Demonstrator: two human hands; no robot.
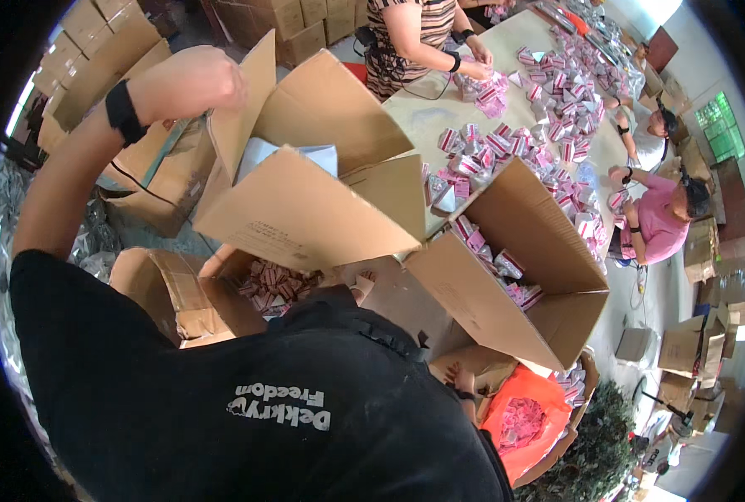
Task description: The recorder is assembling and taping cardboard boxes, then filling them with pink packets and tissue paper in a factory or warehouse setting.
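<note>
My left hand (213, 79) is closed at the upper left, its curled fingers against the raised flap (259, 92) of a tall open cardboard box (305, 209). Pale grey-white material (293, 156) shows inside that box. Low on the right, my right hand (458, 376) has its fingers apart over a brown cardboard flap (477, 364). Close by it, an orange plastic bag (502, 414) holds small pink pieces (523, 418). Between the hands, another open box (489, 293) stands at the table edge, with pink-and-white packets (508, 264) in it.
Many pink-and-silver packets (556, 109) cover the long table (427, 105). A person in a striped top (414, 50) handles packets across from me; a person in pink (665, 222) sits farther right. A lower box of small pink pieces (276, 284) stands left. Stacked cartons (67, 50) rise behind.
</note>
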